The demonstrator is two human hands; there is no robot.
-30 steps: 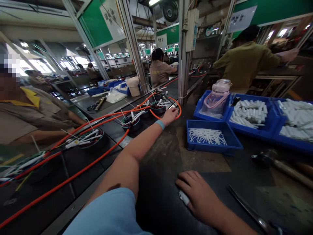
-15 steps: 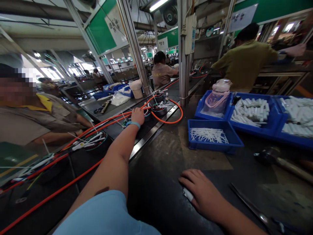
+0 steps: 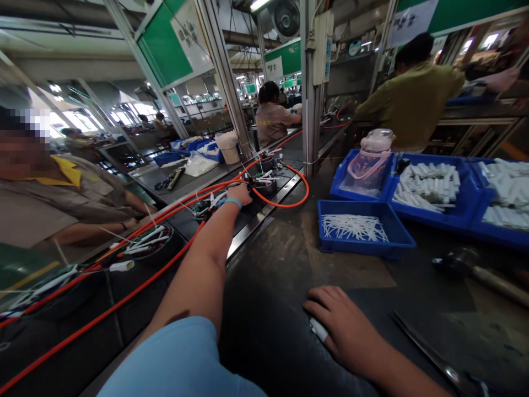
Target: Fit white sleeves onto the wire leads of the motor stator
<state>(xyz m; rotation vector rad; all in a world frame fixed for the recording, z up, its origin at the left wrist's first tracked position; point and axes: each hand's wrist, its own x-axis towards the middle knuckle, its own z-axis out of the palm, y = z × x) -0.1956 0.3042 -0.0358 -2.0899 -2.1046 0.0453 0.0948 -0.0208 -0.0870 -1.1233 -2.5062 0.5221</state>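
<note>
My left hand [image 3: 239, 193], with a light blue band at its wrist, reaches out over the line among round dark parts topped with green and white sleeved wires. Its fingers point away and are mostly hidden, so their grip is unclear. Just beyond it sits one round wired part [image 3: 265, 184]; another wired part [image 3: 202, 208] lies beside the wrist. Orange hose [image 3: 303, 190] loops past the hand. On the dark bench [image 3: 273, 264] my right hand [image 3: 341, 325] rests palm down, fingers loosely extended, holding nothing. White wrapping covers part of one digit.
A blue tray [image 3: 366, 248] of thin white strips is ahead of my right hand. Behind are blue bins [image 3: 430, 212] of white tubes and a clear jug [image 3: 366, 165]. Scissors [image 3: 433, 353] and a hammer [image 3: 475, 270] lie right. A co-worker [image 3: 61, 204] is left.
My left hand has shifted slightly right and farther along the line. Wired parts at the left have slid toward the lower left. The right hand stays in place.
</note>
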